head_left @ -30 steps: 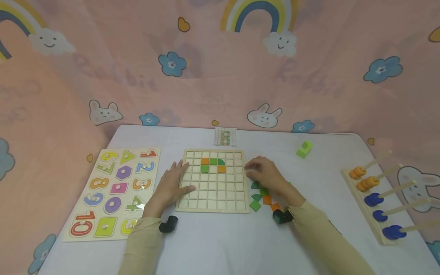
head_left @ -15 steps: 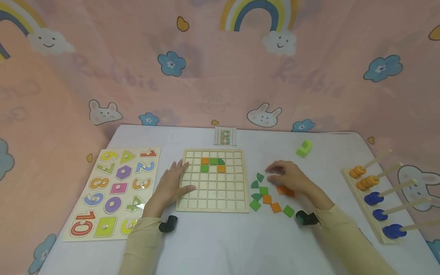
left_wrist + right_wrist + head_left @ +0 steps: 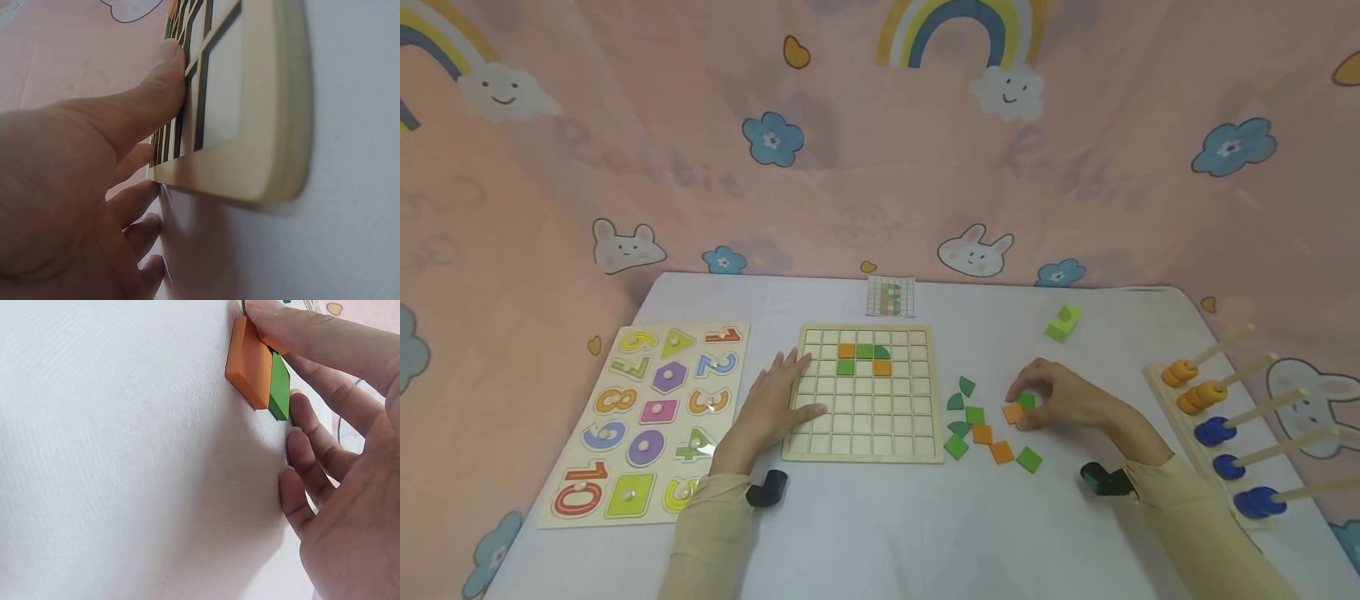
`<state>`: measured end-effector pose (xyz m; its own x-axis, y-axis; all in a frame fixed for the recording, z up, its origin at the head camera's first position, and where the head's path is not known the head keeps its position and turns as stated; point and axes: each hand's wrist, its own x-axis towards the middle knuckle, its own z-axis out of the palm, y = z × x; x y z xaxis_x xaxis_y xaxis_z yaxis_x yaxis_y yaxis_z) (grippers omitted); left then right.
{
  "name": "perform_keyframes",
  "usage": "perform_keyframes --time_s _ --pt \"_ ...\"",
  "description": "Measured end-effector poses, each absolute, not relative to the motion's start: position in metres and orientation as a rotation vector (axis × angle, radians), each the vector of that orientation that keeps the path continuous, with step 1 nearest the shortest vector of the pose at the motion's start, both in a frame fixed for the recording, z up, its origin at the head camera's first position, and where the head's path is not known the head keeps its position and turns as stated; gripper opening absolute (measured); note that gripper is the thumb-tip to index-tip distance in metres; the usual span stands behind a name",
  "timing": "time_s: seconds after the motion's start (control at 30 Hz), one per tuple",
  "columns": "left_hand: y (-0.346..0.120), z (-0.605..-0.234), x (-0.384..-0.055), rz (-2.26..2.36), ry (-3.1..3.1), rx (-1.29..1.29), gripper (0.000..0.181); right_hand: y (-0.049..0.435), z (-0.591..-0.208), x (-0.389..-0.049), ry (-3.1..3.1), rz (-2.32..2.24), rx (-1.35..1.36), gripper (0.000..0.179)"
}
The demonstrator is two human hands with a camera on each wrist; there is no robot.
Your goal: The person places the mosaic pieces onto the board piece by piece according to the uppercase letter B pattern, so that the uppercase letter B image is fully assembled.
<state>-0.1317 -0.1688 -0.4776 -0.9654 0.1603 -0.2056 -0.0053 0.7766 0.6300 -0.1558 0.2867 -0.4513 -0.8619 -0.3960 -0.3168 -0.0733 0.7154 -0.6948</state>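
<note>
Left hand spread across the left edge of the grid board;
right hand curved over an orange tile, right of the board, pinch unclear; gripping opposite edges should spare the green tile.

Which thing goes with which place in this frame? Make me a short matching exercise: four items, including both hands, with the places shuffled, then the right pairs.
Things
1. Left hand
2. Right hand
3. Picture card
4. Bead counter

Places
A. Near the right edge of the white table
B. Beyond the far edge of the grid board
C. On the left edge of the grid board
D. At the loose tiles

Right pairs: 1-C, 2-D, 3-B, 4-A
</note>
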Motion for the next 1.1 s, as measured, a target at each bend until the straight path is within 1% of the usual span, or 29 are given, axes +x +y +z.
perform_keyframes --time_s 0.17,0.4,0.57,0.8,1.1 --pt "-0.169 -0.478 -0.132 0.962 2.724 0.123 0.092 0.282 -0.452 -0.155 2.495 -0.962 -0.358 0.024" --pt "-0.17 -0.48 -0.133 0.951 2.728 0.111 0.092 0.26 -0.454 -0.159 2.578 -1.043 -0.418 0.026" --pt "-0.168 -0.478 -0.132 0.958 2.725 0.112 0.092 0.227 -0.458 -0.165 2.639 -1.112 -0.415 0.027" --pt "-0.169 -0.479 -0.132 0.954 2.726 0.101 0.092 0.167 -0.462 -0.172 2.568 -1.228 -0.372 0.028" --pt "-0.169 -0.477 -0.132 0.964 2.718 0.106 0.092 0.104 -0.465 -0.173 2.554 -1.278 -0.507 0.028"
